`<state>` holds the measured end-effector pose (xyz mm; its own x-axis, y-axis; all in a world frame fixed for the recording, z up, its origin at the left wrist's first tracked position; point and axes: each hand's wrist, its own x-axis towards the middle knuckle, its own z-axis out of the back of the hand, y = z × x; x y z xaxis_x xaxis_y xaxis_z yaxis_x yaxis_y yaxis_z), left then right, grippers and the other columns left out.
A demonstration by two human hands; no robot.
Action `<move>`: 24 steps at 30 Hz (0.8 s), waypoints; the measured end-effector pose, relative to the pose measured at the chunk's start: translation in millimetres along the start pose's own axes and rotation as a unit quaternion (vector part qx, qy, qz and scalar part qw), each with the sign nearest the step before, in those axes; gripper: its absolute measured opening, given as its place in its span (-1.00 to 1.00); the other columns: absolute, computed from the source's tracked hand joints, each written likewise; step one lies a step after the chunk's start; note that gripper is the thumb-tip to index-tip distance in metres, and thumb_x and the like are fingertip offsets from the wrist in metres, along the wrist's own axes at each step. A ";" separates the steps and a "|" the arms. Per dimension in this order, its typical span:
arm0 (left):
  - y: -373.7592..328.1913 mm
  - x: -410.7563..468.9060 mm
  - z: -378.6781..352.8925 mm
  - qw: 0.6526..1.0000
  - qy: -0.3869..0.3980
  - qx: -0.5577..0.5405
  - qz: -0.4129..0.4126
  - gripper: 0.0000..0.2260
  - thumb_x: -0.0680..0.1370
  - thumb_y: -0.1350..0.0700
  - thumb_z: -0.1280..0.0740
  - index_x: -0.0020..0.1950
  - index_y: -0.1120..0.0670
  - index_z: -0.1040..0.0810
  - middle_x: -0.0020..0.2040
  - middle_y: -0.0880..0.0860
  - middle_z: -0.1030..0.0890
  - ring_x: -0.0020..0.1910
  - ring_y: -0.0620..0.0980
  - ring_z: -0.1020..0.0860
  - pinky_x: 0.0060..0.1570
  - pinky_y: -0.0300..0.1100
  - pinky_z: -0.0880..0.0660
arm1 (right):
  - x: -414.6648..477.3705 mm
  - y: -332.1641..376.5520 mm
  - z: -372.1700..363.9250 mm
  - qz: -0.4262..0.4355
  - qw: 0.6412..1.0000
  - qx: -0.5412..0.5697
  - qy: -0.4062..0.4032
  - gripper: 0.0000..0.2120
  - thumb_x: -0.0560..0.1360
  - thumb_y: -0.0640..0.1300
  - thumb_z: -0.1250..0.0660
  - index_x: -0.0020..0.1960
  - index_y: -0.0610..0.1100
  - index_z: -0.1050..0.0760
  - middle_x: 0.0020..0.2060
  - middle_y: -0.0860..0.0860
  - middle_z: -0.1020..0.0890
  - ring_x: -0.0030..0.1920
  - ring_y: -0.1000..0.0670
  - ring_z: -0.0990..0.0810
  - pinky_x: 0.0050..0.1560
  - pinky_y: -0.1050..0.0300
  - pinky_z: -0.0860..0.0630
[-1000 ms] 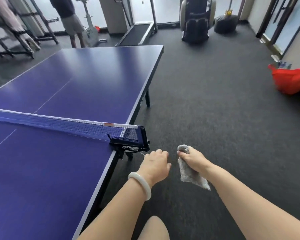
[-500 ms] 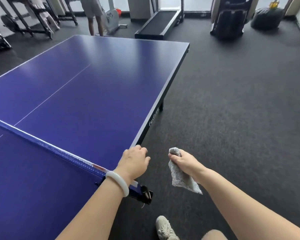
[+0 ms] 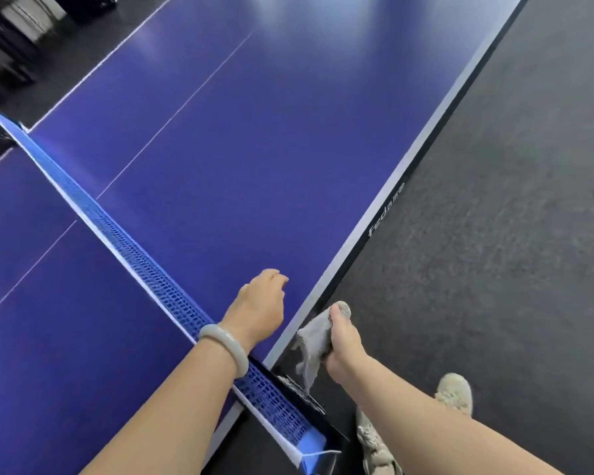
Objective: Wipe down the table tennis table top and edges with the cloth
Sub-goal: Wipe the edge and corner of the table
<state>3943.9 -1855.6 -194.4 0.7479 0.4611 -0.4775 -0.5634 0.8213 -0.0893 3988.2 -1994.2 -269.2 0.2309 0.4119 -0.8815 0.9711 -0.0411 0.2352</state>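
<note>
Grey cloth [image 3: 314, 339] bunched in the grip of the right hand [image 3: 344, 347], just beside the blue worktop [image 3: 254, 149] edge; left hand [image 3: 259, 311], loosely curled and empty, over it by the net [image 3: 144, 265]

Place: games room | Evidence: blue table tennis table [image 3: 254, 149] with net [image 3: 144, 262] — dark carpet floor [image 3: 511, 234]

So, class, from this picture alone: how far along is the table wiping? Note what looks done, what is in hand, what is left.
Done: nothing provable; the blue table top shows no wipe marks. In hand: the right hand grips the grey cloth beside the side edge near the net; the left hand is over the top, holding nothing. Left: apparently the top and edges.
</note>
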 end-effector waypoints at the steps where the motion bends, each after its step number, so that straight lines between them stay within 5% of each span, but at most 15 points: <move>1: 0.3 12.3 -1.7 1.000 -0.014 0.023 -0.016 -0.62 0.70 0.12 -0.04 0.54 0.07 -0.25 0.53 -0.03 -0.22 0.50 -0.02 -0.24 0.41 -0.09 -0.22 | 9.1 -2.6 -6.1 -0.004 1.000 0.025 0.016 -0.68 0.65 0.08 -0.20 0.20 -0.16 -0.45 0.18 -0.23 -0.58 0.09 -0.19 -0.61 0.18 -0.15 -0.54; 4: -3.2 50.9 -5.7 0.991 -0.053 0.111 -0.048 -0.57 0.71 0.07 0.01 0.59 0.08 -0.08 0.59 -0.01 -0.09 0.58 -0.08 -0.02 0.46 -0.15 -0.20 | 23.2 -12.0 -14.6 -0.048 0.996 0.035 0.063 -0.43 0.61 0.18 -0.23 0.35 -0.29 -0.44 0.20 -0.27 -0.61 0.17 -0.20 -0.64 0.25 -0.13 -0.55; 7: -7.5 88.1 -9.5 0.983 -0.096 0.145 -0.058 -0.54 0.71 0.06 0.03 0.61 0.11 -0.01 0.61 0.07 0.01 0.59 0.01 0.02 0.51 -0.07 -0.12 | 23.6 -23.0 -12.4 -0.078 0.987 -0.082 0.110 -0.44 0.55 0.19 -0.33 0.32 -0.23 -0.45 0.10 -0.16 -0.68 -0.02 -0.03 -0.72 -0.14 0.16 -0.64; 11: -11.0 125.7 -24.3 0.972 -0.124 0.161 -0.120 -0.51 0.71 0.03 0.07 0.61 0.10 0.11 0.62 0.05 0.10 0.60 0.02 0.11 0.56 -0.03 0.08 | 36.1 -38.3 -23.9 -0.080 0.969 -0.212 0.101 -0.40 0.48 -0.03 -0.48 0.37 -0.26 -0.32 0.18 -0.11 -0.61 0.17 -0.07 -0.62 0.18 0.02 -0.57; 15: -5.8 130.3 -43.9 0.970 -0.154 0.096 -0.161 -0.51 0.70 0.09 0.02 0.61 0.12 0.04 0.62 0.05 0.03 0.60 0.00 0.08 0.56 -0.02 0.11 | 44.7 -32.1 -36.7 -0.111 0.973 -0.198 0.051 -0.42 0.49 -0.19 -0.47 0.40 -0.28 -0.30 0.24 -0.20 -0.55 0.23 -0.16 -0.56 0.20 -0.04 -0.52; 19: -3.4 134.7 -46.7 0.968 -0.180 0.015 -0.177 -0.52 0.66 0.10 -0.02 0.59 0.12 -0.14 0.60 0.04 -0.11 0.59 -0.01 -0.03 0.56 -0.01 0.03 | 47.9 -14.2 -39.6 -0.177 0.974 -0.127 0.061 -0.78 0.56 -0.30 -0.36 0.18 -0.36 -0.51 0.20 -0.19 -0.56 0.26 -0.18 -0.54 0.20 -0.09 -0.49; 22: -3.2 134.2 -48.0 0.965 -0.185 0.003 -0.183 -0.53 0.66 0.10 -0.02 0.59 0.12 -0.15 0.60 0.05 -0.13 0.59 0.00 -0.05 0.56 0.00 0.02 | 49.6 7.0 -43.6 -0.199 0.974 -0.087 0.056 -0.93 0.54 -0.43 -0.31 -0.05 -0.33 -0.55 -0.09 -0.14 -0.58 -0.05 -0.14 -0.56 0.06 -0.12 -0.44; 24: -1.7 134.3 -48.6 0.965 -0.190 0.000 -0.183 -0.53 0.66 0.10 -0.02 0.59 0.12 -0.16 0.59 0.05 -0.13 0.59 0.00 -0.05 0.56 0.01 0.01 | 46.7 26.1 -45.0 -0.201 0.974 -0.085 0.054 -0.83 0.53 -0.47 -0.30 -0.21 -0.30 -0.49 -0.20 -0.13 -0.56 -0.17 -0.12 -0.53 0.17 -0.22 -0.40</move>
<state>4028.3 -1811.4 -300.8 0.9713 0.2300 -0.0603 -0.2374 0.9526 -0.1903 4021.5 -1935.1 -285.8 -0.1822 0.4578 -0.8702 0.9558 0.2902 -0.0475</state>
